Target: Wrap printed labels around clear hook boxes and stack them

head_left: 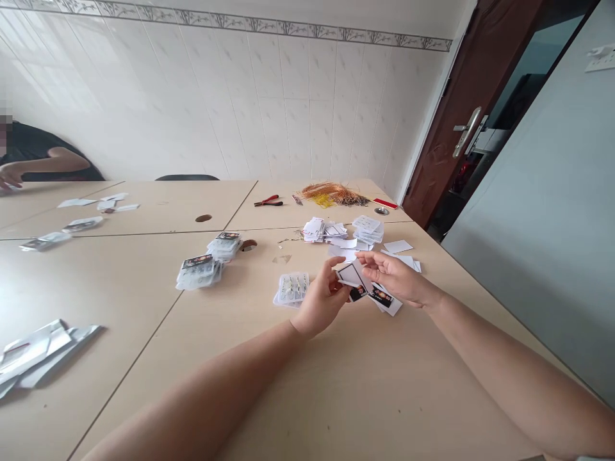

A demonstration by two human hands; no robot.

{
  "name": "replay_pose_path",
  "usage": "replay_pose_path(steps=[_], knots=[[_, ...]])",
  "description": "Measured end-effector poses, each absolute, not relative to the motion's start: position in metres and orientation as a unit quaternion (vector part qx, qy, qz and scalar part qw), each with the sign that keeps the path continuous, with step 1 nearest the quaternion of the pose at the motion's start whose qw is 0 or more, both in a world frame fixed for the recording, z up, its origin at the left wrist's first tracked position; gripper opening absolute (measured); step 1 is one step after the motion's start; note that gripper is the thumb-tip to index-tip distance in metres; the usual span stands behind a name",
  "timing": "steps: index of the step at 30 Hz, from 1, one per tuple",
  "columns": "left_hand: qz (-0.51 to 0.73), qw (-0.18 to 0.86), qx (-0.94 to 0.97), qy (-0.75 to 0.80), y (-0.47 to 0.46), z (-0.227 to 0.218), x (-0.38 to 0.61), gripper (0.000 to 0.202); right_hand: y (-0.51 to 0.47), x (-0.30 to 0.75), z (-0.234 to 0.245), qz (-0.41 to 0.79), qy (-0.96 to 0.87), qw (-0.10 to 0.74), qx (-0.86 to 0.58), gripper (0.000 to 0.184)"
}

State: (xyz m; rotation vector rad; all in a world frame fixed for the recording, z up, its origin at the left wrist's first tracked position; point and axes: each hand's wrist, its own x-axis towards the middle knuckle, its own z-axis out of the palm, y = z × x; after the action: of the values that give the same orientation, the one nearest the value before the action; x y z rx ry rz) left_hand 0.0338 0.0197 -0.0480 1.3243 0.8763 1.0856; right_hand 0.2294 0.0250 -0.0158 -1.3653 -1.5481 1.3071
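Observation:
A white card with a thin black frame line [353, 275] is held up between my two hands, a little above the table. My left hand [323, 296] pinches its left side, fingers closed. On its right edge, my right hand [390, 276] grips with thumb and fingers. Below them lie dark printed cards with white borders [387, 298], partly covered by the held card and my hands. Just left of my left hand sits a clear plastic case [293, 288] with small items in rows inside.
Beyond my hands are stacks of white cards [314, 229] and clear cases [368, 228]. Packed cases [198, 271] stand to the left. Pliers [268, 202] and a bundle of orange strands [331, 192] lie at the back. Silver bags [48, 352] are at left; a person [52, 153] sits far left.

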Motion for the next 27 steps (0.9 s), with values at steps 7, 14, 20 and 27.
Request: replay_pose_path(steps=[7, 14, 20, 27], knots=[[0.469, 0.610, 0.518, 0.374, -0.007, -0.018, 0.026, 0.052, -0.009, 0.222, 0.010, 0.492, -0.580, 0.395, -0.515, 0.039], [0.479, 0.650, 0.492, 0.324, -0.039, 0.015, 0.014, 0.028, -0.047, 0.207, 0.019, 0.497, -0.573, 0.483, -0.438, 0.036], [0.492, 0.427, 0.697, 0.301, -0.047, 0.074, -0.003, 0.021, -0.046, 0.216, 0.070, 0.463, -0.666, 0.503, -0.297, 0.045], [0.498, 0.276, 0.772, 0.280, -0.046, 0.069, -0.003, 0.047, -0.052, 0.207, 0.083, 0.330, -0.719, 0.510, -0.339, 0.021]])
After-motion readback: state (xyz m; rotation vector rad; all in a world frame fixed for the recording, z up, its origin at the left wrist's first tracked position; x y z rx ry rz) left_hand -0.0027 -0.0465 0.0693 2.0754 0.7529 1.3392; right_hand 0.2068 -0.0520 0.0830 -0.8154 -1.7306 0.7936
